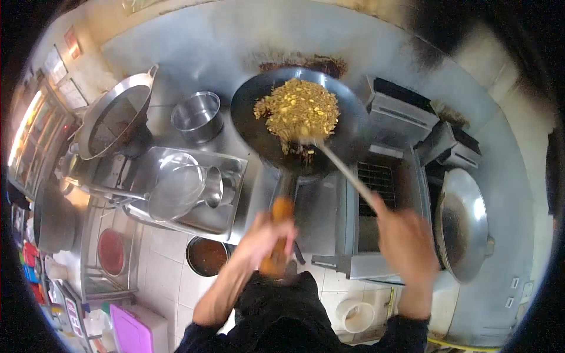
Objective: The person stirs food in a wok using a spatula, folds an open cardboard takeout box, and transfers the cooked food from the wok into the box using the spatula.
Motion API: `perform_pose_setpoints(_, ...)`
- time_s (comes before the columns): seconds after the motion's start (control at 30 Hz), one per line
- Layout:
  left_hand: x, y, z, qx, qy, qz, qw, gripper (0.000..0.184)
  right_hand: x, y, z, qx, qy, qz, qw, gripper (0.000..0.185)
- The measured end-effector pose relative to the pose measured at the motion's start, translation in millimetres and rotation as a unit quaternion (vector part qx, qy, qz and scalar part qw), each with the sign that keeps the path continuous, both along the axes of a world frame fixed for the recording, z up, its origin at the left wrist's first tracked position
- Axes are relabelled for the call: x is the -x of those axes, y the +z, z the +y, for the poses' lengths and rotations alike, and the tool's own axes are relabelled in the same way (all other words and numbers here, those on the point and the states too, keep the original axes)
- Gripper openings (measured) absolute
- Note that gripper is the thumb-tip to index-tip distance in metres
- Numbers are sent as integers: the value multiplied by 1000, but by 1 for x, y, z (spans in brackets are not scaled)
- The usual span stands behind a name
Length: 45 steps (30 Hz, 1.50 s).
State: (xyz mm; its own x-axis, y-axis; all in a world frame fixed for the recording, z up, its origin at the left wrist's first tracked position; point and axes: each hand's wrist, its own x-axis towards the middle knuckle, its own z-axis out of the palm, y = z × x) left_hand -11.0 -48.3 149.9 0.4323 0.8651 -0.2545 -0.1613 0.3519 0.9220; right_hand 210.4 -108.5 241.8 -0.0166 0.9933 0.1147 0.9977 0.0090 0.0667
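Observation:
A dark wok (247,112) sits at the top centre, holding brown fried rice with yellow egg pieces (303,109). My left hand (265,238) is closed around the wok's wooden handle (281,212). My right hand (409,244), slightly blurred, is wrapped round the long handle of a ladle (347,172). The ladle's head is down in the lower part of the rice, partly hidden and blurred.
A steel tray (220,226) with a strainer (176,191) and metal cups stands left of the wok, below a steel pot (197,115). Another wok (118,117) is farther left; one (465,226) leans at the right. A sauce-filled pot (207,256) is below the counter.

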Motion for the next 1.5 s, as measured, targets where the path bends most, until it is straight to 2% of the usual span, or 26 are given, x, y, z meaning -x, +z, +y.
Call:
perform_pose_setpoints(0.03,-10,-3,23,3,-41,9,999,5,2,-4,18,-4,-2,16,1000,30)
perform_pose_setpoints(0.07,-25,-14,52,54,-64,-10,996,7,9,-8,48,22,-31,60,997,30)
perform_pose_setpoints(0.13,-21,-18,31,33,-37,-4,999,5,16,-25,48,10,-17,65,998,29)
perform_pose_setpoints(0.17,-29,-16,32,3,-21,-4,1000,4,8,-19,59,-12,-15,65,998,29)
perform_pose_setpoints(0.2,-30,-19,27,-23,-3,-1,1000,4,8,-9,30,-13,-11,51,999,30)
perform_pose_setpoints(0.27,-28,-24,23,-16,49,14,999,8,-3,-14,-2,79,-26,92,992,31)
perform_pose_setpoints(0.3,-41,-28,38,-18,23,-28,999,11,6,-23,12,12,-11,60,998,25)
perform_pose_setpoints(0.33,-39,-42,19,10,1,-58,998,14,6,-41,36,-38,0,96,995,20)
perform_pose_setpoints(0.37,-22,-58,-23,44,0,-47,998,14,17,-53,8,-5,-6,107,994,20)
perform_pose_setpoints(0.4,-3,-65,-48,44,-29,15,998,14,22,-48,-4,39,-6,112,993,18)
perform_pose_setpoints(0.47,8,-51,-5,-48,-74,128,988,15,6,-21,1,8,6,80,997,17)
perform_pose_setpoints(0.53,-22,-46,16,-74,-32,71,994,16,-2,-34,1,-33,10,28,999,18)
perform_pose_setpoints(0.57,-14,-60,-22,-20,-12,67,997,17,-3,-49,16,-47,9,0,999,21)
perform_pose_setpoints(0.6,-6,-72,-61,33,13,61,997,19,18,-67,-9,22,13,23,999,21)
perform_pose_setpoints(0.63,-6,-69,-53,74,-16,51,996,19,27,-67,-8,72,-29,72,994,22)
perform_pose_setpoints(0.67,-20,-58,-2,53,-36,17,998,20,21,-52,29,61,-58,98,992,23)
perform_pose_setpoints(0.73,-30,-77,-3,134,28,-67,988,9,-4,-71,28,84,-34,104,990,28)
perform_pose_setpoints(0.83,-29,-86,4,164,24,-61,984,8,-24,-87,26,25,-59,195,979,41)
perform_pose_setpoints(0.97,-24,-107,5,167,17,-61,984,11,-24,-92,17,70,-72,164,981,38)
perform_pose_setpoints(1.07,-22,-110,10,184,-3,-53,982,11,-12,-76,13,102,-97,127,982,36)
perform_pose_setpoints(1.13,-20,-106,12,201,-14,-56,978,13,-9,-69,11,94,-62,92,989,39)
perform_pose_setpoints(1.2,-25,-99,9,290,54,-122,948,22,-6,-57,6,86,-32,54,994,43)
perform_pose_setpoints(1.3,-27,-95,26,356,6,-93,930,23,5,-45,8,131,-33,27,990,42)
perform_pose_setpoints(1.37,-25,-113,29,326,-20,-59,943,20,6,-47,16,199,-57,87,975,36)
perform_pose_setpoints(1.43,-31,-131,38,291,-53,-27,955,17,-4,-76,40,173,-46,136,974,30)
perform_pose_setpoints(1.5,-40,-139,48,192,-124,2,973,12,-8,-111,73,137,-62,146,978,25)
